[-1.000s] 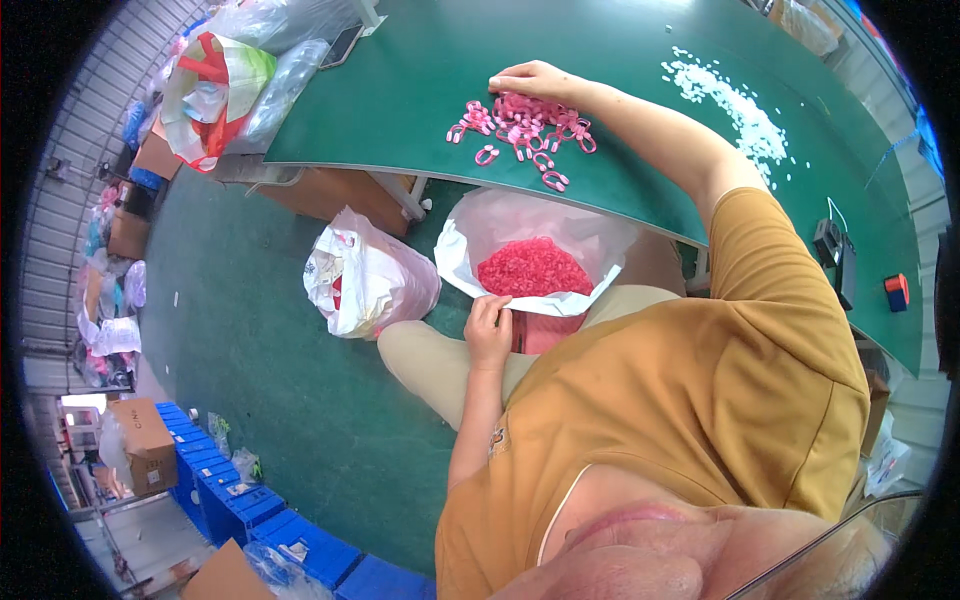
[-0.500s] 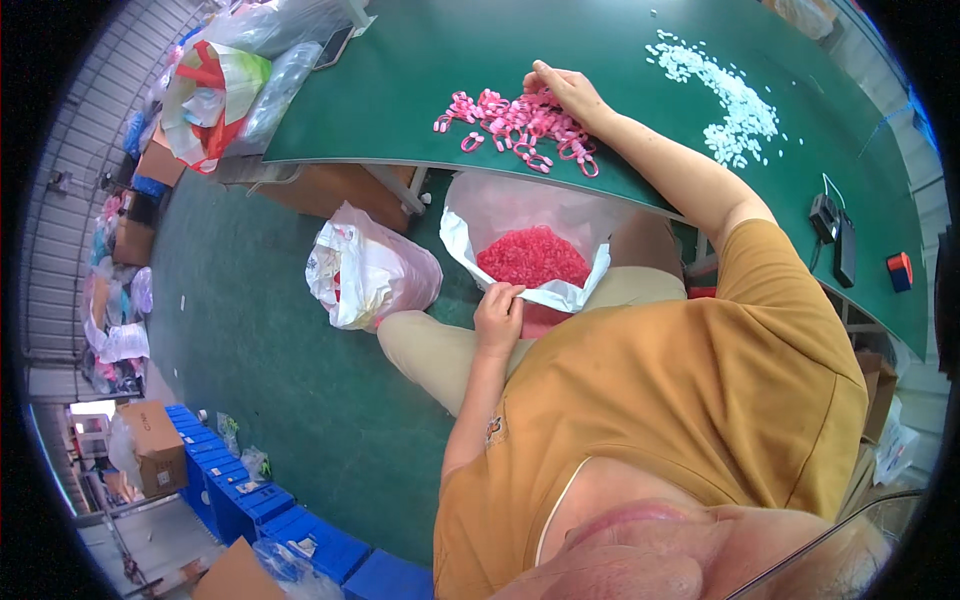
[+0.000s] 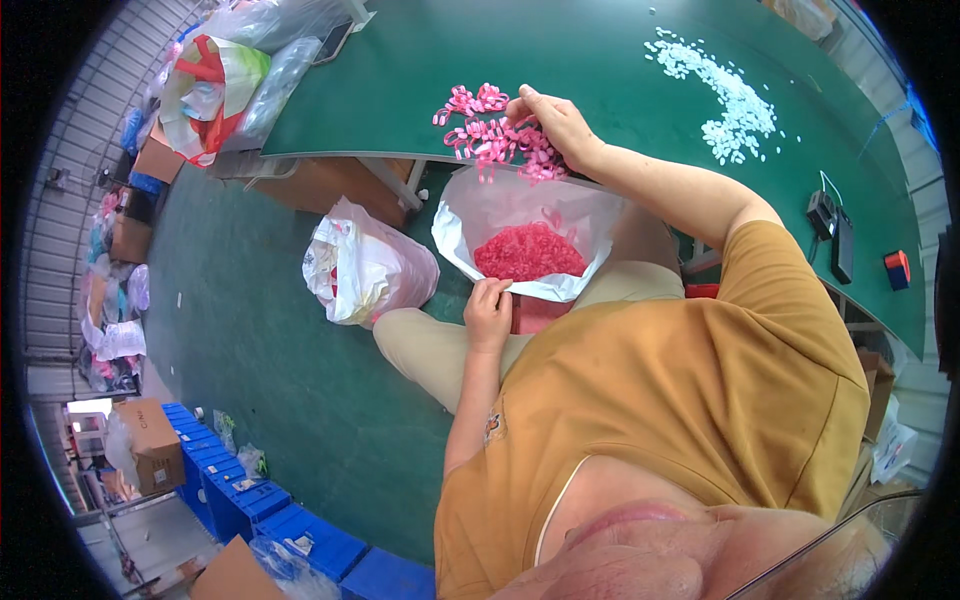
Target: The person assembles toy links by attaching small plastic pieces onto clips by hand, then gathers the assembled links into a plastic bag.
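A pile of small pink loops (image 3: pixel 494 139), each with a pale tab, lies at the near edge of the green table. My right hand (image 3: pixel 560 128) rests on edge against its right side, fingers extended and a little bent, partly hidden; it is open and grips nothing. Below the edge, a white plastic bag (image 3: pixel 455 238) gapes between my legs, with a heap of similar pink-red loops (image 3: pixel 530 252) inside. Some loops are dropping from the edge into the bag. My left hand (image 3: pixel 488 312) is closed on the bag's near rim, pinching it.
Small white pieces (image 3: pixel 735 105) lie scattered at the table's right, near black devices (image 3: pixel 843 245) with a cable. A second white bag (image 3: pixel 375 265) stands on the floor to the left. A shopping bag (image 3: pixel 215 95) sits on the table's left end. Blue crates (image 3: pixel 235 490) line the lower left.
My right hand has moved toward the near table edge, pushing part of the pile along. Loops now spill over the edge into the bag. My left hand keeps its hold on the rim.
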The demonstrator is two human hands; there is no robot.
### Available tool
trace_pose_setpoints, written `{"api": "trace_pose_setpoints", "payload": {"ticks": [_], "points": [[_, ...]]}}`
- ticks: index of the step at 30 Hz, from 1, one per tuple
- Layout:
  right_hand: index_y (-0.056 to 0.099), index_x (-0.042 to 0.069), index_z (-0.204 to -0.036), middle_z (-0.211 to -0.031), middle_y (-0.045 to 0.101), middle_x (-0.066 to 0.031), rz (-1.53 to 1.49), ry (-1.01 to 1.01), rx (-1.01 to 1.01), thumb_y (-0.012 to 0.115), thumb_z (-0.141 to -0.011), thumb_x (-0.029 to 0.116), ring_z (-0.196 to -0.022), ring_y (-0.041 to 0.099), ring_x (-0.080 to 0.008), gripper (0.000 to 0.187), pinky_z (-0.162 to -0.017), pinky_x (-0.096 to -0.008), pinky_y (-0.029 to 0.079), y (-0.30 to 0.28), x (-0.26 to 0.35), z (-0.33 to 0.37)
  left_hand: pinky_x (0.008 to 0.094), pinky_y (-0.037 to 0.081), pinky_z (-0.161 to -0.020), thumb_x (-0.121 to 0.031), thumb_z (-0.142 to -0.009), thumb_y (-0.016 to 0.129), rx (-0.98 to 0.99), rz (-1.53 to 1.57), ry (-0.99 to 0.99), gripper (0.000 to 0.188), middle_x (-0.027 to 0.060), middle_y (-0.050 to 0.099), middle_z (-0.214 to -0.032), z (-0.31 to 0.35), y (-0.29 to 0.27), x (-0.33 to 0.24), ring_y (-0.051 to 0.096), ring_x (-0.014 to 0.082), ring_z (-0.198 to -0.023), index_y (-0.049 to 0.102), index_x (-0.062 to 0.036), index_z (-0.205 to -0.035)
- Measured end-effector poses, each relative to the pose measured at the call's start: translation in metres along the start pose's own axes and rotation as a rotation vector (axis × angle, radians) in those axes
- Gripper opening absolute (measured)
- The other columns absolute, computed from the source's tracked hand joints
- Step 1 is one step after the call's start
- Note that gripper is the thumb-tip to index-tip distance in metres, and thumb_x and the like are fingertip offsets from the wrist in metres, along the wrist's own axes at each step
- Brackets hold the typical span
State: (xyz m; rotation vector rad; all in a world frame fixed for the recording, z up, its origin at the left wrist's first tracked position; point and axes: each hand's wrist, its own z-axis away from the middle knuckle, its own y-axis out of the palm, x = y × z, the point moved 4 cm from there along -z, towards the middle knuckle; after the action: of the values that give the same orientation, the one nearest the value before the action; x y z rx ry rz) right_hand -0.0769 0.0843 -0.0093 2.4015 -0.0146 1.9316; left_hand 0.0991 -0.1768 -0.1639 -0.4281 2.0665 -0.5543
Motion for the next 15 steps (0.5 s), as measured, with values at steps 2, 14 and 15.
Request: {"api": "trace_pose_setpoints", "payload": {"ticks": [2, 14, 15], "points": [[0.074, -0.002, -0.101, -0.099, 0.072, -0.0072, 0.020, -0.022, 0.049, 0.045, -0.115, 0.041, -0.097, 0.064, -0.0168, 0.054, -0.096, -0.0335, 0.050, 0.004, 0.003, 0.009, 0.0399, 0.058, -0.080, 0.001, -0.085, 0.071, -0.001, -0.002, -0.002, 0.019, 0.0095, 0.069, -0.099, 0.001, 0.000, 0.001, 0.071, 0.0295, -0.093, 0.075, -0.0088, -0.101], [0.072, 0.000, -0.105, -0.109, 0.074, -0.0097, -0.159, 0.091, 0.405, 0.042, -0.116, 0.044, -0.109, 0.068, -0.0204, 0.055, -0.105, -0.0395, 0.050, 0.041, 0.024, 0.051, 0.0383, 0.058, -0.081, 0.002, -0.085, 0.070, -0.038, 0.032, -0.023, 0.019, 0.0103, 0.070, -0.100, 0.002, -0.004, 0.014, 0.071, 0.0289, -0.093, 0.076, -0.0075, -0.101], [0.073, 0.000, -0.107, -0.108, 0.074, -0.0094, -0.128, -0.022, 0.392, 0.042, -0.116, 0.042, -0.107, 0.069, -0.0203, 0.054, -0.103, -0.0379, 0.051, 0.040, 0.029, 0.034, 0.0367, 0.057, -0.080, 0.003, -0.084, 0.070, -0.051, 0.025, -0.024, 0.021, 0.0106, 0.070, -0.099, 0.003, -0.005, 0.015, 0.071, 0.0278, -0.093, 0.077, -0.0068, -0.101]]}}
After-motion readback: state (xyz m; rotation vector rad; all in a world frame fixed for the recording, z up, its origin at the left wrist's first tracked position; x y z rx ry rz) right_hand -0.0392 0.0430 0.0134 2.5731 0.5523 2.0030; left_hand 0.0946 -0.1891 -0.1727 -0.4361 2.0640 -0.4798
